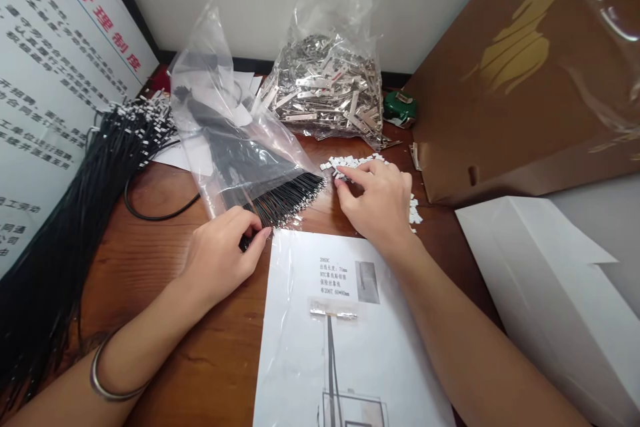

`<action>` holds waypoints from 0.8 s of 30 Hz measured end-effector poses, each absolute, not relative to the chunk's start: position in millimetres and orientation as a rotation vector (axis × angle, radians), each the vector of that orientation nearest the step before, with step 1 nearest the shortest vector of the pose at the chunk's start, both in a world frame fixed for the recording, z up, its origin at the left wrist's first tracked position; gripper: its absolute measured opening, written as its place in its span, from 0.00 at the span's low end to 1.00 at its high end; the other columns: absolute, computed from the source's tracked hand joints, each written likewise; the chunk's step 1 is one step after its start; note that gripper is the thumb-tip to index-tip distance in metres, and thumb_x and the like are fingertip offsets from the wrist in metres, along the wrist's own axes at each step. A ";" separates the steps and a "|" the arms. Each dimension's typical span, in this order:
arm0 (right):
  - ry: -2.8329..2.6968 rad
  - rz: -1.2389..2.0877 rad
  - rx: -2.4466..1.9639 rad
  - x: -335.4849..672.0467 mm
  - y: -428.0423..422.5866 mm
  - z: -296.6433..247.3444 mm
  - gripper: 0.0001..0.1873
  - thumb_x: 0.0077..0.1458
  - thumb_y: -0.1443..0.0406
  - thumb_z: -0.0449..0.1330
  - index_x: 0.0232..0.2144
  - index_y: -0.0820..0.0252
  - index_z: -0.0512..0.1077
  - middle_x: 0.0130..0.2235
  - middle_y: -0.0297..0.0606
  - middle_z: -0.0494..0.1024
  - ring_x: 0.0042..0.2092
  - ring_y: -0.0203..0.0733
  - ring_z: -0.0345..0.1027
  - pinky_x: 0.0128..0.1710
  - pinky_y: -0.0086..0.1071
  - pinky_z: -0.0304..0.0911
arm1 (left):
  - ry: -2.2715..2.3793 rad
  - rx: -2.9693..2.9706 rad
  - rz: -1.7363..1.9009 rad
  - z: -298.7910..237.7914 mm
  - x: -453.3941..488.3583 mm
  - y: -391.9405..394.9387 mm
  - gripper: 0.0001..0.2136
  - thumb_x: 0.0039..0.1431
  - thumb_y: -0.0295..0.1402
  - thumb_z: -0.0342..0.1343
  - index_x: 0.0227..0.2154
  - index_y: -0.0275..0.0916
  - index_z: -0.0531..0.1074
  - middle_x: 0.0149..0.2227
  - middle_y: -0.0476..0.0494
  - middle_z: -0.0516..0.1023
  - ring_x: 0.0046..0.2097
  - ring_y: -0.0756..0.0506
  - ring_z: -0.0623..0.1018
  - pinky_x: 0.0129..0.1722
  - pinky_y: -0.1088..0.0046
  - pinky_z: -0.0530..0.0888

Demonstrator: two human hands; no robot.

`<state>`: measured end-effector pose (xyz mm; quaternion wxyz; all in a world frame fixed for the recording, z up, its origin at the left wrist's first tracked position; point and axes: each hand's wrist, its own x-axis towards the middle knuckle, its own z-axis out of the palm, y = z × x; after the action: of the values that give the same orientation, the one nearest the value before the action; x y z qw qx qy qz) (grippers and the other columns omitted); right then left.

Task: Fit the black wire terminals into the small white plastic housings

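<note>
My left hand (225, 248) is closed, thumb and forefinger pinched at the edge of a bundle of black wires (287, 203). A bit of black wire shows between its fingers. The wires have shiny metal tips and stick out of a clear plastic bag (235, 140). My right hand (377, 200) reaches over a loose pile of small white connectors (350, 163). Its thumb and forefinger close together on a white connector, which is mostly hidden by the fingers. More of the pile shows on the far side of that hand.
A clear bag of flat metal parts (327, 90) stands at the back beside a green tape measure (400, 109). More black wires with white ends (65, 227) lie at left. A printed sheet (300, 347) lies in front, with a brown box (500, 80) and white carton (550, 280) at right.
</note>
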<state>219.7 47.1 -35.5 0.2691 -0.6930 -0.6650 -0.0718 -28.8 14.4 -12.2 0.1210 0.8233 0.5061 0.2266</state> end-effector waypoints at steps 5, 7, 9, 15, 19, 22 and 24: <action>-1.823 -0.258 -1.820 222.6 49.9 -38.7 0.08 0.56 0.66 0.60 0.31 0.56 0.81 0.32 0.39 0.79 0.36 0.46 0.62 0.36 0.39 0.46 | 1.499 2.511 0.587 -12.8 -30.1 14.1 0.12 0.63 0.32 0.52 0.23 0.38 0.64 0.25 0.50 0.68 0.27 0.50 0.68 0.28 0.72 0.62; -1.830 -0.310 -1.789 224.5 51.5 -39.9 0.07 0.55 0.67 0.61 0.30 0.57 0.80 0.33 0.39 0.79 0.35 0.46 0.63 0.36 0.39 0.47 | 1.493 2.547 0.559 -12.0 -30.1 13.7 0.12 0.63 0.31 0.50 0.22 0.38 0.63 0.25 0.50 0.67 0.26 0.50 0.67 0.28 0.72 0.61; -1.813 -0.377 -1.751 224.7 52.1 -38.3 0.05 0.54 0.67 0.62 0.30 0.58 0.79 0.33 0.40 0.80 0.35 0.46 0.64 0.35 0.39 0.47 | 1.493 2.570 0.539 -11.6 -30.0 13.4 0.11 0.62 0.31 0.50 0.23 0.39 0.62 0.25 0.49 0.67 0.26 0.49 0.67 0.28 0.71 0.61; -1.651 -0.153 -1.430 190.7 29.1 -10.0 0.06 0.57 0.67 0.61 0.28 0.60 0.76 0.26 0.35 0.77 0.29 0.39 0.65 0.32 0.35 0.55 | 1.505 2.633 0.499 -12.7 -30.8 12.9 0.10 0.62 0.31 0.49 0.24 0.39 0.63 0.25 0.48 0.68 0.27 0.48 0.68 0.29 0.70 0.61; -1.508 0.363 -1.336 150.8 6.4 0.4 0.03 0.53 0.70 0.62 0.27 0.61 0.74 0.19 0.27 0.66 0.21 0.31 0.55 0.25 0.30 0.54 | 1.576 2.685 0.376 -9.9 -29.0 13.1 0.10 0.62 0.33 0.48 0.24 0.39 0.64 0.26 0.47 0.69 0.27 0.46 0.70 0.27 0.69 0.60; -1.465 0.620 -1.322 136.0 4.1 -6.4 0.04 0.51 0.71 0.62 0.26 0.60 0.74 0.17 0.23 0.60 0.19 0.29 0.50 0.21 0.28 0.50 | 1.629 2.710 0.175 -6.3 -25.7 15.3 0.10 0.62 0.33 0.46 0.26 0.38 0.66 0.27 0.45 0.71 0.28 0.45 0.72 0.25 0.69 0.55; -1.417 0.736 -1.332 134.2 8.2 -13.2 0.03 0.51 0.71 0.62 0.27 0.60 0.74 0.16 0.23 0.58 0.19 0.28 0.48 0.20 0.28 0.48 | 1.651 2.701 0.073 -4.4 -24.3 16.6 0.10 0.63 0.33 0.45 0.28 0.38 0.68 0.28 0.45 0.73 0.28 0.44 0.73 0.24 0.69 0.51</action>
<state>134.2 8.2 -13.2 0.5067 -0.5524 -0.5874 0.3051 -24.3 16.6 -4.4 -0.0125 0.8529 0.5213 0.0232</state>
